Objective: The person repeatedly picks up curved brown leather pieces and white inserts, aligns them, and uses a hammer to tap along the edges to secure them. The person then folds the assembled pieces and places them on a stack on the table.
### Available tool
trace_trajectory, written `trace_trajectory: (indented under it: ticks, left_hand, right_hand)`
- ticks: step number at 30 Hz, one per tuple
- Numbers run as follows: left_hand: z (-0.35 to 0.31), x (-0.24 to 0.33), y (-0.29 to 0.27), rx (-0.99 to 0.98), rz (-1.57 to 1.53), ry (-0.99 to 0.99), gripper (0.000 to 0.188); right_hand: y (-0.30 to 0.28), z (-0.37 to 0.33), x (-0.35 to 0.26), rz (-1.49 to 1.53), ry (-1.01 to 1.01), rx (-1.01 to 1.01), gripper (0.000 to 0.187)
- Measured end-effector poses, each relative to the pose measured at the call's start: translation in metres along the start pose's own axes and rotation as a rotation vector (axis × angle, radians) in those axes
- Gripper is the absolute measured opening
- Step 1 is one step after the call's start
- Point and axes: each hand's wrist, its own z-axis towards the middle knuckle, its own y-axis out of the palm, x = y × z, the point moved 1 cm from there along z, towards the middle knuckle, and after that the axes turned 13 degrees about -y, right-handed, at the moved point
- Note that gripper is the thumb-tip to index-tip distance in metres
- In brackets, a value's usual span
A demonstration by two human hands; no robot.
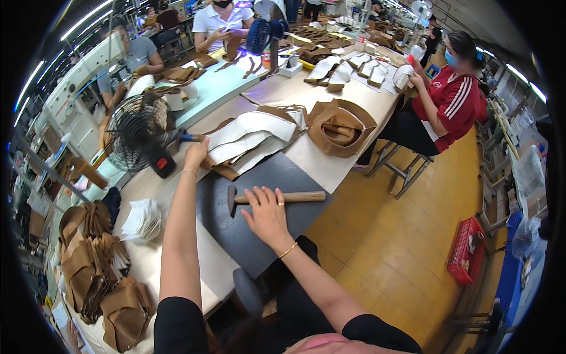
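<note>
My right hand [266,215] lies over the wooden handle of a hammer [303,196], its fingers stretched out and apart. The hammer rests flat on a dark grey mat [259,242], its metal head to the left of my fingers. Farther left, my arm reaches forward and my left hand [196,153] is at the left end of a pile of brown and white cut pieces [253,133]. Its fingers look closed on the edge of a piece, partly hidden. Just beyond them is a short blue and tan handle-like thing [191,138].
A black fan [137,133] stands left of my left hand. Nearby are a stack of white pieces [142,219] and brown piece bundles [88,259]. A round brown bundle [339,127] sits right of the pile. Co-workers sit around; a red basket [466,251] is on the floor.
</note>
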Motion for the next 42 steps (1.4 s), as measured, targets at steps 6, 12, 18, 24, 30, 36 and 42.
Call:
trace_trajectory:
  ticks: [6, 12, 18, 24, 30, 36, 42]
  left_hand:
    - [0.002, 0.021, 0.043, -0.157, -0.497, -0.114, 0.039]
    - [-0.018, 0.089, -0.015, -0.048, -0.255, 0.203, 0.026]
    - [-0.128, 0.22, -0.065, -0.282, -0.729, 0.449, 0.029]
    - [-0.228, 0.288, -0.117, -0.465, -0.976, 0.742, 0.032]
    - [-0.255, 0.319, -0.144, -0.801, -1.273, 0.605, 0.021]
    - [-0.292, 0.247, -0.165, -0.499, -1.036, 0.865, 0.024]
    - [-0.292, -0.021, -0.089, -0.514, -1.009, 0.021, 0.036]
  right_hand:
    - [-0.003, -0.01, 0.01, 0.002, 0.074, -0.021, 0.05]
    - [0.0, -0.007, 0.006, 0.007, 0.056, 0.003, 0.05]
    - [0.002, -0.006, 0.007, -0.007, 0.051, 0.014, 0.048]
    - [0.004, -0.01, 0.01, -0.042, 0.017, 0.073, 0.043]
    - [-0.003, -0.004, -0.003, -0.055, 0.109, -0.208, 0.036]
    - [-0.067, -0.055, -0.035, 0.441, 0.239, -0.162, 0.032]
    - [-0.124, -0.145, -0.017, 0.881, 0.601, -0.377, 0.034]
